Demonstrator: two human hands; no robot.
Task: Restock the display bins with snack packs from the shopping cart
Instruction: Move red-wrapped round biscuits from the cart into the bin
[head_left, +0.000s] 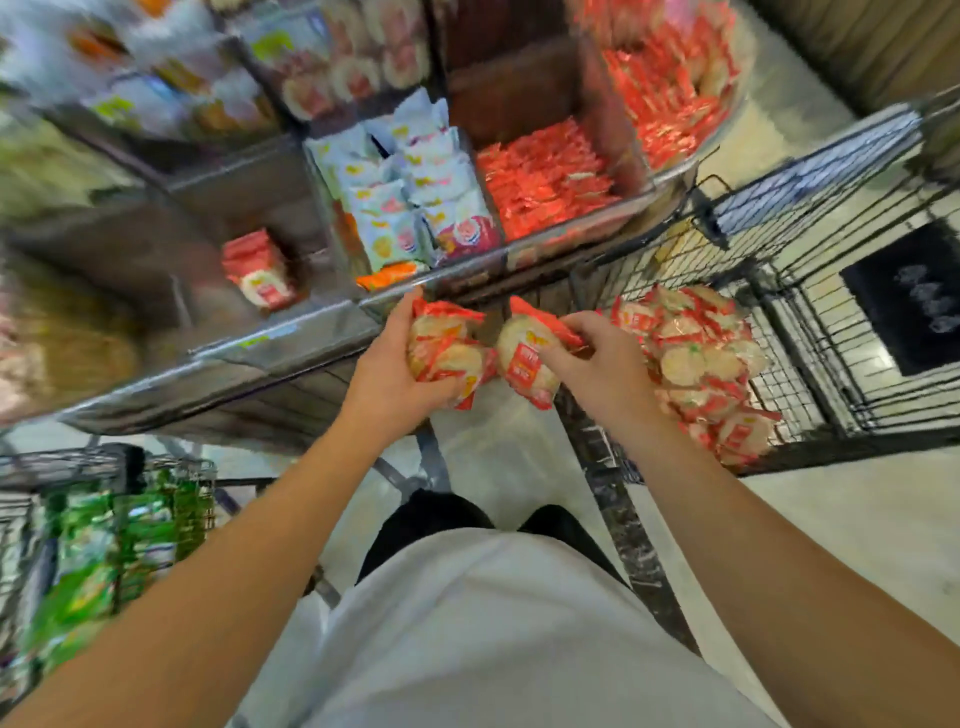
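My left hand (395, 364) grips a bunch of red-and-white snack packs (441, 348) just below the front edge of the display bins. My right hand (597, 358) pinches another red-and-white snack pack (524, 358) beside it, at the cart's left rim. The black wire shopping cart (810, 291) on the right holds a heap of the same packs (706, 358). A nearly bare clear bin (176, 291) at front left holds one such pack (260, 270). The whole view is blurred.
Other bins hold white-and-blue packs (410, 192) and small red packs (545, 182); a round bin (675, 83) at the back right is full of red packs. A second cart with green packs (104, 545) stands at lower left. A dark mat (909, 301) lies beyond the cart.
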